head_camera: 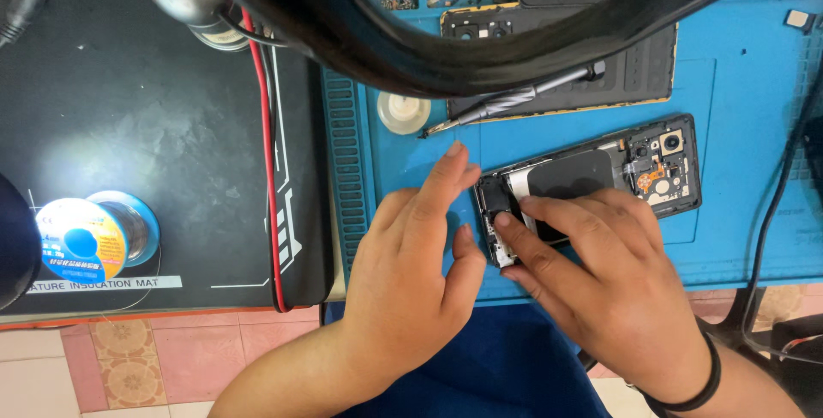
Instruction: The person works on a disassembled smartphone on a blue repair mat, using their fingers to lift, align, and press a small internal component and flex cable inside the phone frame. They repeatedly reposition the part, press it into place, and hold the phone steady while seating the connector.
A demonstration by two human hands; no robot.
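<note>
Resting two hands, left hand (411, 251) and right hand (600, 268), on one opened phone (600, 180).

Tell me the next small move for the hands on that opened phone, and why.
Probably lift the loose part at the phone's lower end with the right hand while the left hand steadies the edge. The back is off, both hands' fingertips sit at that end, and the screwdriver lies unused on the blue mat.
</note>
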